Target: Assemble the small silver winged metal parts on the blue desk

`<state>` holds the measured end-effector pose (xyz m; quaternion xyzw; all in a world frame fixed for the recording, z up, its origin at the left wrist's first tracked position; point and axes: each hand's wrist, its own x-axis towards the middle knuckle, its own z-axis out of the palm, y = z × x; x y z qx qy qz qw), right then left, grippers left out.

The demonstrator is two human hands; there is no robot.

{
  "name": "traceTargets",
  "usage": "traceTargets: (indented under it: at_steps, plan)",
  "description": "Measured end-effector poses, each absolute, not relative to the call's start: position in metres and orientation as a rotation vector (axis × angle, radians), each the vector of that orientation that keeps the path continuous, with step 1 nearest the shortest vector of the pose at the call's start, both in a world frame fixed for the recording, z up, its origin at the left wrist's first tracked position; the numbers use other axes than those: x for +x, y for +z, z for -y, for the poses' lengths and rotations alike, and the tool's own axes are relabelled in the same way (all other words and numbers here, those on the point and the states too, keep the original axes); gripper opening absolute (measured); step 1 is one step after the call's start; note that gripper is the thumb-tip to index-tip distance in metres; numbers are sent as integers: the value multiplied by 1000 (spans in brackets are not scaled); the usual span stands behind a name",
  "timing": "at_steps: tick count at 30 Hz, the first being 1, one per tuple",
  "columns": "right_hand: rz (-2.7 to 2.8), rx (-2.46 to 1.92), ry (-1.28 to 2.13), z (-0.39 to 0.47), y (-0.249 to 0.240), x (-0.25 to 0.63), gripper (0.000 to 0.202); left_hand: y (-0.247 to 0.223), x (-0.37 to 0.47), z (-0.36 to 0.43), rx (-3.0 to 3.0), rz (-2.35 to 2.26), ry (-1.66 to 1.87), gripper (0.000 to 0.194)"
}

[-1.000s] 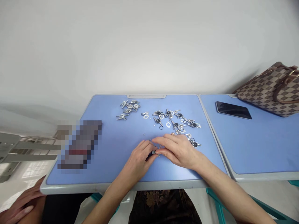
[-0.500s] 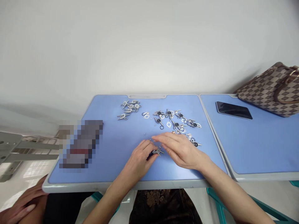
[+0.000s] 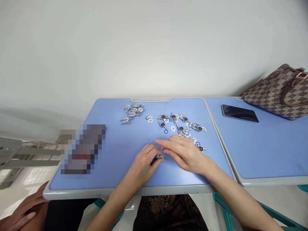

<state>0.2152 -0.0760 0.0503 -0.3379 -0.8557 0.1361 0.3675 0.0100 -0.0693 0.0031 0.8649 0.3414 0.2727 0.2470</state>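
My left hand (image 3: 145, 160) rests low over the blue table, its thumb and fingers closed round a small silver metal fitting (image 3: 162, 157) with thin prongs sticking out to the right. Just right of it and slightly above, my right hand (image 3: 184, 150) reaches over the fitting. The index finger is stretched out, and the thumb tip lies close to the other fingers; whatever they pinch is too small or hidden to make out. Behind my right hand lie several similar fittings with black round discs (image 3: 181, 128), among flat oval gaskets (image 3: 173, 128) and dark rings (image 3: 166, 131).
At the back left lies a cluster of silver fittings (image 3: 133, 110). A tiny metal ball (image 3: 148, 138) sits before my hands. A pixelated dark object (image 3: 84, 149) lies at left, a phone (image 3: 240, 113) and checkered handbag (image 3: 276, 93) at right. Another person's hands (image 3: 26, 208) are at lower left.
The fingers of my right hand have shifted slightly, with the thumb closer to the other fingers. My left hand keeps the fitting in the same place.
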Motion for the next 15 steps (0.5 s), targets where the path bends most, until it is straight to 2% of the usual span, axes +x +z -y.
traceTargets:
  at_steps: [2,4,9,13,15]
  plan:
    - [2142,-887,216,75,47,213,23,2,10,69,2360,-943,734,8]
    - [2122,-912,158,75,45,211,22,2,10,69,2362,-955,733,7]
    - [2112,-856,378,77,48,212,33,4,11,69,2374,-952,755,8]
    - [1998,-917,323,76,44,210,16,4,10,70,2385,-963,756,7]
    - [2007,-963,243,75,41,209,15,3,10,70,2376,-967,735,6]
